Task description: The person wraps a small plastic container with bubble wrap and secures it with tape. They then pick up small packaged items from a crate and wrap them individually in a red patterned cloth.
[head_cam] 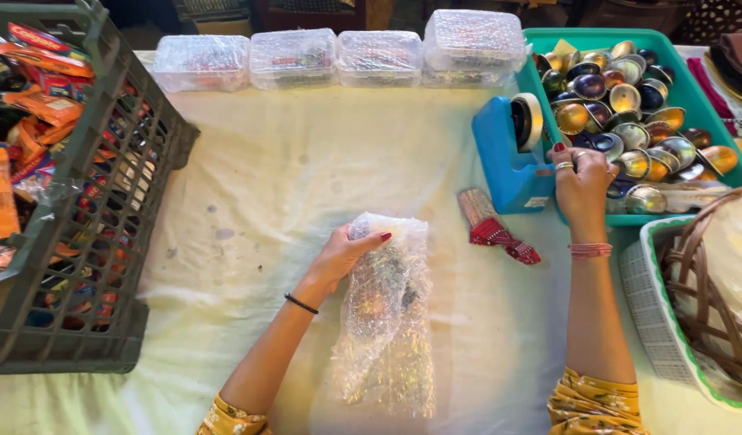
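Meanwhile, my left hand (343,254) pinches the bubble-wrapped bundle (384,314) shut, left of the blue tape dispenser (512,157); my right hand (582,181) grips tape there. I judge loosened wrap could unfold.

Open cloth (306,177) lies between grey crate (89,242) and blue tape dispenser (508,161).
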